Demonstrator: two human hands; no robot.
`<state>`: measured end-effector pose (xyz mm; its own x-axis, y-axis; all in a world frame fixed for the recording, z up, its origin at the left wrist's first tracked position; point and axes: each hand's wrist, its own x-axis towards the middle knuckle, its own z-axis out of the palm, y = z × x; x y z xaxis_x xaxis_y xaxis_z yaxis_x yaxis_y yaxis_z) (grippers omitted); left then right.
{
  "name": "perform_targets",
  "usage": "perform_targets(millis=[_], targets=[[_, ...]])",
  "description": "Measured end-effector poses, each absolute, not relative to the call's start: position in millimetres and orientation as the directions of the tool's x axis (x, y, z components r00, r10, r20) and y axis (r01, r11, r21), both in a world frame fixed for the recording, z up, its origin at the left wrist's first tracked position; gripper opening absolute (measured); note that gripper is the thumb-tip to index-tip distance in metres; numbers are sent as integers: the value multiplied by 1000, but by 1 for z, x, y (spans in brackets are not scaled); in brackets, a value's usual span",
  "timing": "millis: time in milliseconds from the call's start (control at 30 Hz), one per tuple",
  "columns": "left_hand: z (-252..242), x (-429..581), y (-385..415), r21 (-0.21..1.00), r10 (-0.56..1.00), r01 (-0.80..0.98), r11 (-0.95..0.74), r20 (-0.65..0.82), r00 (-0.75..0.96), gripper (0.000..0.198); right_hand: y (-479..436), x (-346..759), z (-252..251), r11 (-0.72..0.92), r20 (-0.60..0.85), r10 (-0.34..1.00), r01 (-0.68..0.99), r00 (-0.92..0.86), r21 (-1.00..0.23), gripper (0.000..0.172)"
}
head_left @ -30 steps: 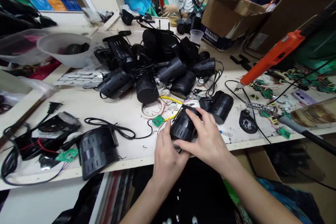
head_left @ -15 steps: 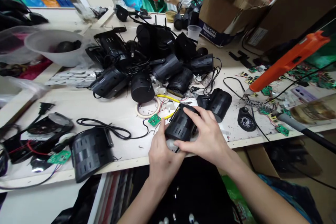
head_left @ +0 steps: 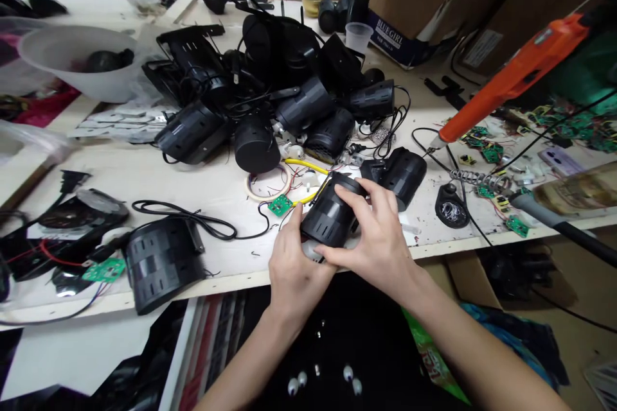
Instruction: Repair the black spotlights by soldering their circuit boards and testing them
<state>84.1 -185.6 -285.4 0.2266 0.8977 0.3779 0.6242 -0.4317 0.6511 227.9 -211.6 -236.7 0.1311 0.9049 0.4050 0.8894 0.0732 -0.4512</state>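
Note:
Near the table's front edge, a black slotted cylindrical lamp housing [head_left: 328,213] is gripped between both hands. My left hand [head_left: 295,263] is closed around its left and lower side. My right hand [head_left: 380,241] clasps it from the right, fingers over the top and thumb at the lower end. A pale translucent part [head_left: 313,249] shows at that lower end, partly hidden by the hands. Just behind lie yellow-handled pliers [head_left: 304,166], a roll of tape [head_left: 249,185] and a small green circuit board [head_left: 279,205]. Another black housing [head_left: 405,176] rests right of my hand.
A heap of black lamps [head_left: 284,45] with cords fills the table's middle. An orange electric screwdriver [head_left: 515,77] hangs at right, above a soldering iron stand's coil [head_left: 479,180]. A larger housing [head_left: 164,263] lies left; a cardboard box [head_left: 409,6] stands behind.
The view has tilted slightly down, so the table appears higher and the person across is mostly cut off. Both hands keep nearly the same hold on the lamp housing.

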Motion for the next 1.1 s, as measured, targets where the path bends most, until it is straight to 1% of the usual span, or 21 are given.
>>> perform_targets(millis=[67,100,167,200,267,333,400,500,633,767,800,833,900,933,967,1000,1033,1100], targets=[[-284,85,-185,660,902,620,-424,370,224,73,-212,231,-230,93,417,901,885,120,-456,72],[-283,85,-185,667,908,620,-413,357,221,73,-211,236,-225,95,417,899,871,132,-481,72],[-282,86,-185,680,920,622,-388,330,213,78,-206,251,-216,73,428,881,838,200,-541,71],[-281,86,-184,683,924,625,-378,320,210,81,-201,262,-211,49,447,860,833,246,-551,71],[-281,87,-184,686,927,627,-369,315,202,84,-188,284,-206,-27,509,797,861,326,-508,73],[-281,86,-184,688,928,626,-367,317,195,85,-172,304,-206,-111,555,753,900,353,-423,76],[-281,86,-184,689,930,628,-361,314,190,85,-157,318,-212,-156,577,741,925,342,-348,78],[-280,84,-183,690,934,633,-352,299,194,85,-140,324,-227,-154,594,748,948,295,-277,78],[-278,82,-183,717,962,641,-274,217,168,89,-131,325,-242,-141,561,781,952,276,-272,75],[-277,83,-184,736,975,640,-221,175,135,89,-139,323,-238,-131,531,802,948,273,-288,75],[-277,83,-184,739,974,636,-225,181,134,89,-144,320,-235,-119,546,794,949,268,-293,72],[-277,84,-185,739,973,633,-229,188,133,88,-151,314,-231,-97,568,780,947,263,-306,65],[-277,84,-185,739,970,629,-240,199,136,86,-168,299,-227,-17,607,755,932,249,-361,40],[-277,84,-186,740,968,625,-249,209,139,86,-178,290,-227,46,611,757,914,231,-403,25],[-277,84,-186,740,965,619,-261,221,143,85,-187,280,-228,110,598,775,890,202,-442,14],[-277,84,-186,741,961,613,-274,233,149,84,-196,271,-232,176,586,794,862,161,-475,12],[-277,84,-186,740,957,607,-289,247,154,83,-205,262,-236,227,576,807,833,129,-505,14],[-278,84,-186,731,948,606,-313,273,161,80,-217,249,-247,256,544,830,787,118,-561,17]])
